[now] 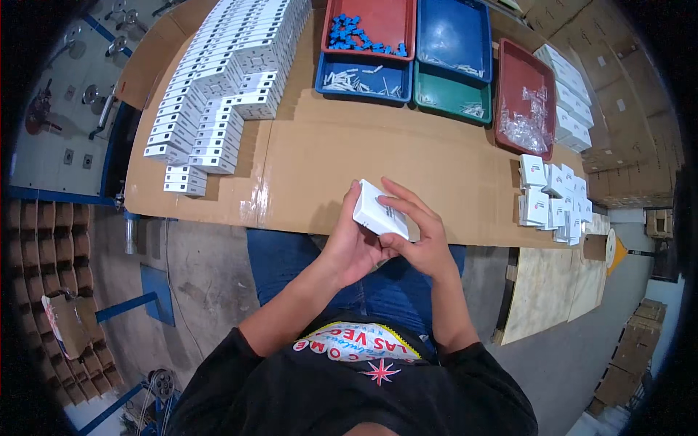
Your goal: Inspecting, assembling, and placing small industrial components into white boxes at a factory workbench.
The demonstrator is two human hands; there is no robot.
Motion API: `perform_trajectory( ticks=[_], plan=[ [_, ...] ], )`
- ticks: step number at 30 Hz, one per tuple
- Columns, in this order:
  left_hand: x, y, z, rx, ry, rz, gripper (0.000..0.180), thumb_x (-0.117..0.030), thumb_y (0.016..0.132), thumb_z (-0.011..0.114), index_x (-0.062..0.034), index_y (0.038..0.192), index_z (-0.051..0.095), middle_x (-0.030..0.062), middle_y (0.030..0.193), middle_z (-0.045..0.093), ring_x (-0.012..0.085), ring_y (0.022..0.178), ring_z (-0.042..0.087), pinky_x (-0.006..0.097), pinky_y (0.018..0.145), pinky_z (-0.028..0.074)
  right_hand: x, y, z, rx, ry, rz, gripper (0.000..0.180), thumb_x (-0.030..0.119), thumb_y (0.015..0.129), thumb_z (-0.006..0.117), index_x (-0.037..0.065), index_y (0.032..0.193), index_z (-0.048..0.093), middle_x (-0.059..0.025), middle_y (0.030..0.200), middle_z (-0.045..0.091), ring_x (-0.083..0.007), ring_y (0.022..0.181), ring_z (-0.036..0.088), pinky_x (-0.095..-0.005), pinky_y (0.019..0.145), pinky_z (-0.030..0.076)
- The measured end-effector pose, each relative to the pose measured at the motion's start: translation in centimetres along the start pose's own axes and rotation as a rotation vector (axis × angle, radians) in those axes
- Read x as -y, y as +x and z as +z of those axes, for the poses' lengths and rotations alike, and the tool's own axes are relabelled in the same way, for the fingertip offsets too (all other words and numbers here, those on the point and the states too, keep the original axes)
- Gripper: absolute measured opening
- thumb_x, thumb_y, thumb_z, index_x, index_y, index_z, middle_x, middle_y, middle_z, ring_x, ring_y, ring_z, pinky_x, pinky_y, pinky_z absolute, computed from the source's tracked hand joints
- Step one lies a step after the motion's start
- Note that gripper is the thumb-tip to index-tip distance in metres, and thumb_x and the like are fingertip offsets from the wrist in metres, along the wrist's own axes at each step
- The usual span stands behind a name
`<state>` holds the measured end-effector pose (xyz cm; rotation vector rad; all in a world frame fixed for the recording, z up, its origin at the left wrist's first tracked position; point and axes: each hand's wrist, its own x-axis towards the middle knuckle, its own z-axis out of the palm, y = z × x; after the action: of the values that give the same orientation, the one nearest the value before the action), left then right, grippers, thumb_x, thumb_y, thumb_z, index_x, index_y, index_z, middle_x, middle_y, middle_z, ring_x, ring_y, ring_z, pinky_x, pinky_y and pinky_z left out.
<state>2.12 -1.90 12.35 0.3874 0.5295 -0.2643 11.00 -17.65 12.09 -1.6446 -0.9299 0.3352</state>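
Observation:
Between my two hands, over the near edge of the cardboard-covered table (313,167), is a small flat white box (379,216) with some print on its face. My left hand (350,245) cups it from the left side and below, thumb up along its edge. From the right, my right hand (424,234) grips the same box, with fingers laid over its top face and the thumb at its near edge. The underside of the box is hidden by my palms.
Stacked white boxes (218,87) rise at the left. Trays of small parts stand at the back: a red tray (385,29), blue trays (454,36), a green tray (436,105) and a red tray of clear pieces (509,80). More white boxes (534,207) pile up at the right.

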Motion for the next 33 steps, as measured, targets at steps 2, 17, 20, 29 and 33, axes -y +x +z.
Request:
perform_trajectory(
  ticks=[2,17,20,29,33],
  plan=[
    [0.2,-0.3,0.0,0.07,-0.084,-0.028,0.066,-0.072,0.102,0.039,-0.0166,0.133,0.056,0.0086,0.115,0.065,0.0221,0.1,0.066,0.042,0.084,0.056,0.0,-0.2,0.4,0.022,0.062,0.052,0.056,0.027,0.082,0.086,0.007,0.131,0.07,-0.0203,0.145,0.06,-0.0344,0.134,0.059,-0.0434,0.11,0.046],
    [-0.4,-0.2,-1.0,0.332,-0.48,-0.311,0.068,-0.063,0.107,0.036,-0.0049,0.138,0.054,0.0176,0.117,0.067,0.0273,0.093,0.066,0.039,0.086,0.056,-1.0,-0.2,-0.3,0.015,0.399,0.091,0.067,0.056,0.095,0.065,-0.001,0.13,0.068,-0.0271,0.149,0.054,-0.0326,0.134,0.057,-0.0421,0.111,0.044],
    [0.1,0.3,-2.0,0.382,-0.503,-0.346,0.07,-0.064,0.107,0.033,-0.0052,0.139,0.055,0.0171,0.113,0.068,0.0267,0.088,0.066,0.038,0.085,0.057,-0.3,0.3,-0.3,0.1,0.504,0.171,0.048,0.032,0.095,0.07,0.001,0.131,0.065,-0.0241,0.15,0.054,-0.0284,0.137,0.054,-0.0386,0.113,0.042],
    [-0.8,-0.4,0.2,0.306,-0.076,-0.088,0.074,-0.071,0.104,0.033,-0.0072,0.136,0.055,0.0122,0.112,0.068,0.0236,0.093,0.068,0.037,0.081,0.057,-1.0,0.1,-0.1,0.07,0.487,0.128,0.058,0.037,0.084,0.084,0.005,0.128,0.065,-0.0213,0.155,0.05,-0.0289,0.141,0.05,-0.0408,0.114,0.041],
    [0.1,-1.2,1.7,-0.047,0.202,0.165,0.067,-0.067,0.105,0.037,-0.0115,0.138,0.054,0.0123,0.116,0.068,0.0233,0.1,0.071,0.04,0.084,0.061,1.8,0.8,1.3,-0.024,0.134,0.016,0.071,0.039,0.079,0.088,0.007,0.136,0.063,-0.0222,0.153,0.05,-0.0365,0.14,0.05,-0.0447,0.114,0.042]
  ],
)
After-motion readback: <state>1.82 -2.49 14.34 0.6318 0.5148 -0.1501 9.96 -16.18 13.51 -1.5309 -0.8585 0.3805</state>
